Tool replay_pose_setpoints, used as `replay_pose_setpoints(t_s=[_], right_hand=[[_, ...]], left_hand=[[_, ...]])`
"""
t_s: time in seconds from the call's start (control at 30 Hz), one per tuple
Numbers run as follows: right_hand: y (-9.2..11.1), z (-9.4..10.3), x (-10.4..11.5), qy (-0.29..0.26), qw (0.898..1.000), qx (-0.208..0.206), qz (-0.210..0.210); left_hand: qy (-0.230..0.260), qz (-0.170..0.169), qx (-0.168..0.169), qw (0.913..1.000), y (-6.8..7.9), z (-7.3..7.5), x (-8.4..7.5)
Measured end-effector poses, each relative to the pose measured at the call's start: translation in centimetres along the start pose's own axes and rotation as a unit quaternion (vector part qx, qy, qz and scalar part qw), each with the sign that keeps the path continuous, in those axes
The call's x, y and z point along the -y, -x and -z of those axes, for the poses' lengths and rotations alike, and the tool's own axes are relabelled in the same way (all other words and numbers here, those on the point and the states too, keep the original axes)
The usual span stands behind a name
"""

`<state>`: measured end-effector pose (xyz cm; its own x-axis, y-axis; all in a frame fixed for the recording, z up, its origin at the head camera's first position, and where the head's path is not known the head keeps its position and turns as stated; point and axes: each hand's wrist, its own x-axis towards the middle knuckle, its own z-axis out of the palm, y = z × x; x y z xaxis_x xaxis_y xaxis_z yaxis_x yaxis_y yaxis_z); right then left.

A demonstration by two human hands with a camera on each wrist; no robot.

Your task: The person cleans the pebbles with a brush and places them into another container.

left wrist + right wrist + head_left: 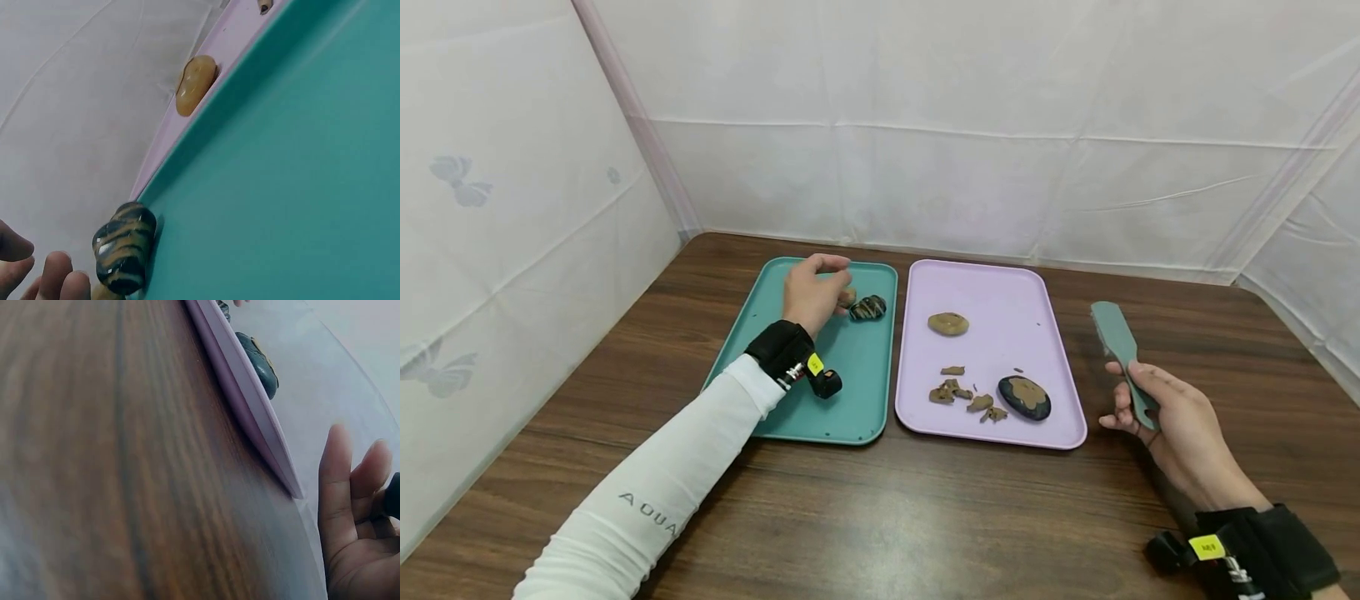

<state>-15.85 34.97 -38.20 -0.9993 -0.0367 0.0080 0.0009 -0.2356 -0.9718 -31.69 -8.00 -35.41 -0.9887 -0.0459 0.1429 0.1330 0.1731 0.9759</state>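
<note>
My left hand [815,292] is over the far part of the teal tray [850,400], its fingers loosely bent with nothing between them. Just by the fingertips lies a small tan lump [847,297], partly hidden. A dark, tan-striped pebble [127,244] touches or nearly touches that lump. Off to the right, above the table, my right hand [1180,425] grips a grey-green spatula [1116,333] by its handle, blade pointing away. Only the handle's dark end shows in the right wrist view.
Beside the teal tray is a lilac tray [1000,292]. It bears an ochre oval lump [948,324], a black pebble [1025,397] with a tan patch on top, and several torn tan scraps [951,391]. White sheeting [925,183] hangs behind the wooden table [925,517].
</note>
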Motion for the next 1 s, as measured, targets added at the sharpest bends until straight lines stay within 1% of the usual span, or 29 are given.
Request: replay_pose_setpoints(t_s=[0.33, 0.57, 0.77, 0.9, 1.0], right_hand=[[0.4, -0.9, 0.3, 0.019, 1.0, 0.003, 0.022], [0.7, -1.4, 0.5, 0.017, 0.999, 0.007, 0.028], [0.9, -1.9, 0.6, 0.019, 0.999, 0.011, 0.031], [1.0, -2.2, 0.7, 0.027, 0.999, 0.017, 0.037], [1.1, -2.5, 0.7, 0.035, 0.998, 0.024, 0.041]], left_hand=[[-0.021, -0.023, 0.014, 0.9994, 0.5, -2.0, -0.9], [-0.039, -0.034, 0.038, 0.9979, 0.8, -2.8, -1.2], [-0.068, -0.036, 0.072, 0.9945, 1.0, -3.1, -1.2], [-0.097, -0.042, 0.1, 0.9894, 1.1, -3.6, -1.2], [-0.117, -0.052, 0.115, 0.9851, 1.1, -3.9, -1.2]])
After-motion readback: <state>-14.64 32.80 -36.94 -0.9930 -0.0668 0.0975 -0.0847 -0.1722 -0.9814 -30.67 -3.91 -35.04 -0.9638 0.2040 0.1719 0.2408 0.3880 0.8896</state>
